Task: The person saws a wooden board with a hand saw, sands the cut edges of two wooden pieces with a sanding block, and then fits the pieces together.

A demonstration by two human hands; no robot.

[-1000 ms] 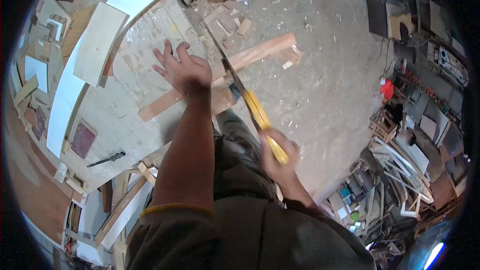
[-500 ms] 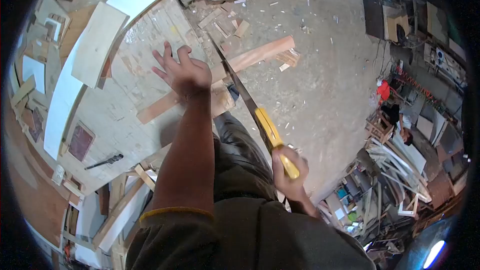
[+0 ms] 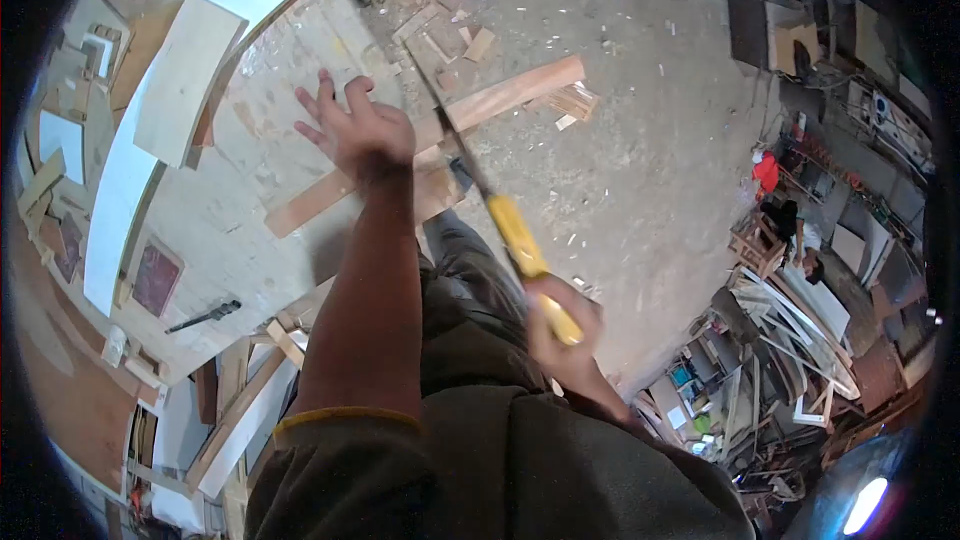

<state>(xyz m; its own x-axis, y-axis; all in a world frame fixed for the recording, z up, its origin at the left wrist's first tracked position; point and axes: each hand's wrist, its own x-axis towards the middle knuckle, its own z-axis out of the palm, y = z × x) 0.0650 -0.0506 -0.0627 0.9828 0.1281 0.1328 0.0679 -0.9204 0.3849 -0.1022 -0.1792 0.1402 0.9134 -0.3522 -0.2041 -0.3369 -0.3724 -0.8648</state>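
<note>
My left hand (image 3: 360, 130) presses flat, fingers spread, on a long reddish wooden batten (image 3: 505, 90) that lies across the edge of a pale workbench (image 3: 230, 230). My right hand (image 3: 560, 325) grips the yellow handle of a handsaw (image 3: 505, 225). The saw's blade crosses the batten just right of my left hand, at the bench edge. The batten's free end sticks out over the concrete floor.
A curved white board (image 3: 125, 190) and a pale plank (image 3: 180, 80) lie on the bench's left side, with a dark tool (image 3: 205, 315) near its front. Wood offcuts (image 3: 450, 35) litter the floor ahead. Stacked frames and clutter (image 3: 790, 310) fill the right.
The saw was drawn back toward me half a second ago and has now pushed forward again along the cut. My left hand stays on the batten.
</note>
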